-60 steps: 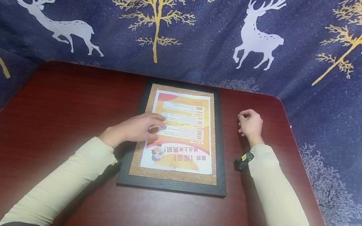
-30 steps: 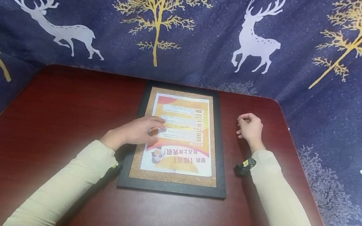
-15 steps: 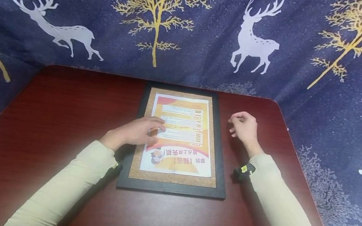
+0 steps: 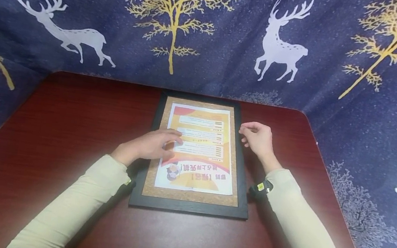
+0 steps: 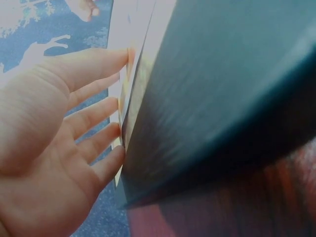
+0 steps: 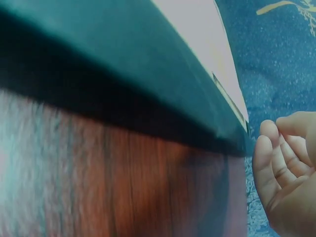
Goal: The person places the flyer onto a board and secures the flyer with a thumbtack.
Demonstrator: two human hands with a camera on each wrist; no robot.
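Observation:
A printed poster sheet (image 4: 196, 179) in orange, yellow and white lies on a cork board (image 4: 188, 196) with a black frame (image 4: 187, 206). My left hand (image 4: 151, 145) rests over the sheet's left edge. In the left wrist view, the fingertips (image 5: 118, 129) of that hand, spread and nearly straight, are right at the paper. Just above the frame's right side is my right hand (image 4: 259, 140), its thumb and index fingertip brought together and the other fingers curled. In the right wrist view, the right hand (image 6: 291, 173) is beside the frame's edge; I cannot tell whether something tiny sits between those fingertips.
The board lies on a dark red wooden table (image 4: 69, 122) with rounded far corners. Behind it hangs a blue cloth (image 4: 230, 31) printed with white deer and golden trees. A dark wrist device (image 4: 261, 189) with a yellow label is strapped to the right wrist.
My right hand has moved left, from the table at the right to the frame's right side, its thumb and index fingertip still together. My left hand keeps its place on the sheet.

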